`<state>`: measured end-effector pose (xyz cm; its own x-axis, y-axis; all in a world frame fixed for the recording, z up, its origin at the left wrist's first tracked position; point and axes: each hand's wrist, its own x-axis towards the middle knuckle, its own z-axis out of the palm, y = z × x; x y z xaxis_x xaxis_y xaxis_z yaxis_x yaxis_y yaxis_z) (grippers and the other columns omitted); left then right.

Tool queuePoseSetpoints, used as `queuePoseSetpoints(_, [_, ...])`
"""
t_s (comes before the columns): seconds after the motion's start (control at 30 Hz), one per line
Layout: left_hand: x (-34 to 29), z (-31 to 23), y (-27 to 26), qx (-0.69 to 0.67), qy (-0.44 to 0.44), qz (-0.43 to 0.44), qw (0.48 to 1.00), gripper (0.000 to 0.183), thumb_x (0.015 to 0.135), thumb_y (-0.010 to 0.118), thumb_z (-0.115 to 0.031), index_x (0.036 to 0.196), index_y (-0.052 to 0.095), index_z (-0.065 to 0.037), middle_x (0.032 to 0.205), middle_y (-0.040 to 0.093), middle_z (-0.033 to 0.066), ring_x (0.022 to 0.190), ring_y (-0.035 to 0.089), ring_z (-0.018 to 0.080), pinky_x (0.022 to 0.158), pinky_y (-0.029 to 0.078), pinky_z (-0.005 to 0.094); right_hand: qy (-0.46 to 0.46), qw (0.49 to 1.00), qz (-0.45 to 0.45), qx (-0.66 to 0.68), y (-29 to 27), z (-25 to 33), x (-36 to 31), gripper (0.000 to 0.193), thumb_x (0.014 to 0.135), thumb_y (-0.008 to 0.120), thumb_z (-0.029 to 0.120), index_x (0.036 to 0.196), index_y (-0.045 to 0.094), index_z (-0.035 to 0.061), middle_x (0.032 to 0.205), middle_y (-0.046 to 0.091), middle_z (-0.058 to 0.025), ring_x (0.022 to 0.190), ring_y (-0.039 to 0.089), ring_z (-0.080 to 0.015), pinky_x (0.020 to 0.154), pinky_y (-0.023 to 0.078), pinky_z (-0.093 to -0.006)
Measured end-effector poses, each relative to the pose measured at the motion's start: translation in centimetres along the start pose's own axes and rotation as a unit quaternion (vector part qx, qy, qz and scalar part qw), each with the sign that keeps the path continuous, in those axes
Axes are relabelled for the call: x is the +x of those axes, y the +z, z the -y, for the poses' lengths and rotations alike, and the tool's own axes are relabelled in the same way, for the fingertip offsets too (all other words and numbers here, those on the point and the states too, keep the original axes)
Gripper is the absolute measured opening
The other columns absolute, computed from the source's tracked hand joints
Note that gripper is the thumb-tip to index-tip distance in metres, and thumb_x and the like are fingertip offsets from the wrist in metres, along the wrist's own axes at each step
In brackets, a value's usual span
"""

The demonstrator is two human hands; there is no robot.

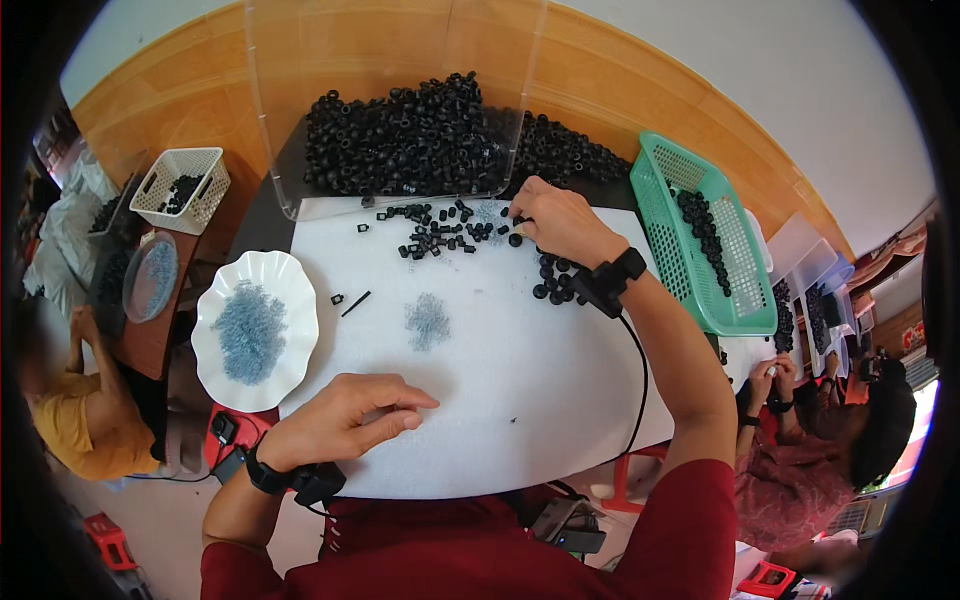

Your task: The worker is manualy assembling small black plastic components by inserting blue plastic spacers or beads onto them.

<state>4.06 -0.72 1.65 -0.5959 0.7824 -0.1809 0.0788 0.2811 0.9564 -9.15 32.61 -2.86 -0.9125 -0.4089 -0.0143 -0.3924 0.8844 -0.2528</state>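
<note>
In the head view, the right hand (560,222) bends over the far edge of the white sheet (560,400), fingertips drawn together among the black parts (435,240); whether it pinches one I cannot tell. More black balls (555,280) lie just below its wrist. The left hand (350,420) hovers or rests near the front, thumb and forefinger apart, with a clear pile (428,322) beyond it and a black stick (356,303) near. The sheet covers the table (265,225). A scalloped plate (303,335) stands left, a green basket (650,175) right, a clear bin (400,40) behind. People sit at both sides.
</note>
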Motion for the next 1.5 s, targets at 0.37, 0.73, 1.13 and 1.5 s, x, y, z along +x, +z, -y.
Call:
queuePoseSetpoints(0.37, [4.9, -1.6, 0.7, -0.089, 0.074, -0.198, 0.973, 0.029, 0.091, 0.060, -0.005, 0.120, 0.060, -0.002, 0.092, 0.064, 0.0067, 0.078, 0.060, 0.0120, 0.073, 0.047, 0.0250, 0.088, 0.857, 0.011, 0.508, -4.3, 6.4, -5.0, 0.022, 0.087, 0.067, 0.004, 0.108, 0.061, 0.0021, 0.098, 0.060, -0.0018, 0.084, 0.058, -0.0098, 0.067, 0.051, -0.0238])
queuePoseSetpoints(0.73, [8.6, -2.5, 0.3, -0.019, 0.214, -0.205, 0.955, 0.029, 0.086, 0.065, 0.001, 0.115, 0.064, -0.002, 0.099, 0.060, 0.0094, 0.086, 0.061, 0.0156, 0.074, 0.051, 0.0263, 0.074, 0.687, 0.058, 0.721, -3.4, 9.3, -8.4, 0.023, 0.091, 0.065, 0.015, 0.106, 0.059, -0.0007, 0.095, 0.064, -0.0083, 0.080, 0.062, -0.0134, 0.074, 0.054, -0.0286])
queuePoseSetpoints(1.13, [9.1, -1.6, 0.5, 0.063, 0.272, -0.263, 0.924, 0.028, 0.082, 0.066, 0.006, 0.109, 0.065, -0.001, 0.105, 0.056, 0.0111, 0.081, 0.060, 0.0160, 0.069, 0.050, 0.0259, 0.085, 0.588, -0.020, 0.804, -1.8, 11.0, -9.1, 0.021, 0.093, 0.061, 0.012, 0.113, 0.057, 0.0064, 0.111, 0.062, -0.0045, 0.100, 0.059, -0.0129, 0.082, 0.050, -0.0316])
queuePoseSetpoints(1.5, [10.0, -0.8, 1.3, 0.052, 0.265, -0.218, 0.938, 0.024, 0.080, 0.067, 0.004, 0.103, 0.065, -0.002, 0.098, 0.061, 0.0112, 0.079, 0.062, 0.0183, 0.069, 0.050, 0.0277, 0.193, 0.606, -0.023, 0.771, -1.9, 11.0, -11.1, 0.020, 0.092, 0.063, 0.012, 0.111, 0.059, 0.0037, 0.105, 0.063, -0.0050, 0.090, 0.058, -0.0111, 0.079, 0.051, -0.0304])
